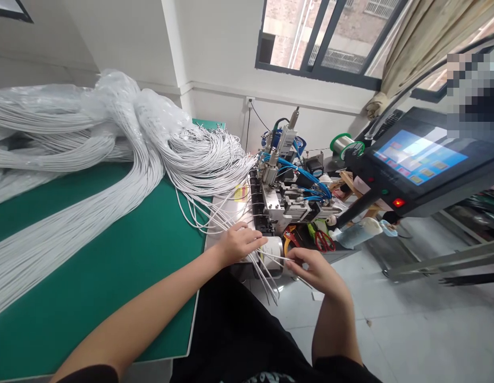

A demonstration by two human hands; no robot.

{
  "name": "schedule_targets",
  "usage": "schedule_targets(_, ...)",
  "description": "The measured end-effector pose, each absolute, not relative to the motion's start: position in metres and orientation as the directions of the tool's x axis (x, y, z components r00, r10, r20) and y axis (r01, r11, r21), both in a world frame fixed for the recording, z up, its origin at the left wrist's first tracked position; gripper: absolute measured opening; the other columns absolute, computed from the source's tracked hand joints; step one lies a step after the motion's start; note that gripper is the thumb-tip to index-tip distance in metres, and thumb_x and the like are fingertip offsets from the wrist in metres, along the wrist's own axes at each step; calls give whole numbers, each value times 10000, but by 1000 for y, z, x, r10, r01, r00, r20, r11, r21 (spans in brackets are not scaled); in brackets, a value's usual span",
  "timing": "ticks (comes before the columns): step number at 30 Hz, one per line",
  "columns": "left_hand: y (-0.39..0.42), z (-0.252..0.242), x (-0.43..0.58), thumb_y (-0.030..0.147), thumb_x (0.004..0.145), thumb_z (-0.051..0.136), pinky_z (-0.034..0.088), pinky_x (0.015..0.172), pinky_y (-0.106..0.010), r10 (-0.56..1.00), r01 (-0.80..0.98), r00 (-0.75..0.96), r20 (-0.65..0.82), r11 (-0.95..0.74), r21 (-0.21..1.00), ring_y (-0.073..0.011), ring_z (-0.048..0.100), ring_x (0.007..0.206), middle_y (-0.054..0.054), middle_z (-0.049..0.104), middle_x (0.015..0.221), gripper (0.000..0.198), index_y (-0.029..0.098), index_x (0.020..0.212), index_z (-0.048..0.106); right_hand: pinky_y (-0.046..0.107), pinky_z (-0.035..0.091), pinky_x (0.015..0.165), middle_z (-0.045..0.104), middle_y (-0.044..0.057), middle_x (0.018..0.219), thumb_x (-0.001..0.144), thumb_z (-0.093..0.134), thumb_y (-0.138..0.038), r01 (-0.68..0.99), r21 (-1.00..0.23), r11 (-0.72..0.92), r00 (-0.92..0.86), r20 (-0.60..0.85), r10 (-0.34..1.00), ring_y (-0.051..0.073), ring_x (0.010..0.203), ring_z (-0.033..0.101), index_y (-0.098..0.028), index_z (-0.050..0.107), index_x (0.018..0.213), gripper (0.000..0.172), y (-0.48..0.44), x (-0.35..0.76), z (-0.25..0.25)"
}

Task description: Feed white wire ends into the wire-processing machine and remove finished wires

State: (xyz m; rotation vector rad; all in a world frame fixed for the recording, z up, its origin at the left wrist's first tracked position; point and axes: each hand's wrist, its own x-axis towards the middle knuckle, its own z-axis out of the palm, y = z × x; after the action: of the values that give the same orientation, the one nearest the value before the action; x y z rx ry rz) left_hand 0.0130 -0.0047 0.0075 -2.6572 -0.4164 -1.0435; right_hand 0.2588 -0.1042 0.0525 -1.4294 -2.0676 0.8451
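Observation:
Several thin white cables (266, 284) run under my left hand (239, 244), which is closed over them beside the machine. Their loose ends hang past the front edge. My right hand (315, 270) pinches white cable ends (284, 258) between thumb and fingers, a little to the right of the other hand. Just ahead stands a wire-feeding machine (278, 199) with metal cylinders, blue air hoses and a row of dark slots that cables lead into. The cables come from a large pile (215, 159) at its left.
Bundles of white cable (123, 197), partly bagged in plastic, cover a green table (151, 266). Right of the machine are red-handled scissors (324, 241), orange-handled pliers (290, 239), a wire spool (344, 144) and a touchscreen panel (420, 157). Part of another person shows at the upper right.

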Motion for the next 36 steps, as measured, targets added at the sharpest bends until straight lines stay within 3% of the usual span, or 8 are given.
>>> schedule_targets(5,-9,13,17,182,965,484,449,783,-266,68,291,702,709,-936,-198,-73,637,773,19,716,905,169,224,1095,584,255,420,578,633,42,727,896,567,-418,584,-781,223,-175,147,973,146,619,515,-183,654,808,265,-104,265,53)
schedule_targets(10,-10,16,17,317,977,505,459,728,-272,53,296,700,712,-929,-222,-89,627,699,9,707,825,275,180,1212,545,245,413,504,631,36,697,798,688,-435,305,-940,154,91,190,978,124,553,503,-167,683,817,269,-88,254,29)
schedule_targets(14,-10,14,17,273,988,473,449,675,-265,83,340,702,708,-912,-230,-91,586,607,29,650,674,253,153,1195,555,220,333,442,630,22,675,753,738,-412,98,-983,157,310,180,933,86,497,426,-167,703,813,255,-73,242,9)
schedule_targets(19,-8,7,20,120,972,397,435,630,-260,112,400,717,688,-875,-274,-94,550,548,43,592,598,250,138,1155,566,218,273,415,646,36,710,810,677,-421,11,-978,207,335,199,921,68,468,365,-159,720,866,271,-68,234,4)
schedule_targets(24,-6,5,21,76,950,335,426,668,-273,198,431,723,661,-878,-208,-129,609,691,-33,660,768,309,124,1111,593,213,254,423,632,27,696,826,652,-406,-60,-982,177,236,158,959,62,460,343,-161,719,870,257,-64,241,3)
schedule_targets(27,-5,7,21,71,933,349,407,689,-291,242,463,710,661,-868,-179,-154,603,726,-45,649,785,311,129,1079,617,225,321,459,648,36,698,803,657,-418,50,-993,104,183,111,977,82,477,411,-153,714,850,275,-59,248,1)
schedule_targets(32,-5,6,21,32,845,419,363,781,-343,345,543,706,619,-825,-159,-166,574,709,-24,609,732,376,182,1119,627,257,409,565,661,48,705,784,651,-444,485,-872,65,213,190,959,158,596,549,-152,690,803,295,-49,252,0)
schedule_targets(36,-5,3,21,51,790,472,324,859,-395,403,593,674,619,-795,-128,-185,572,755,-38,628,761,365,180,1084,647,257,396,583,622,35,680,830,590,-475,540,-836,99,159,217,963,162,610,534,-154,652,782,331,-39,250,-4)
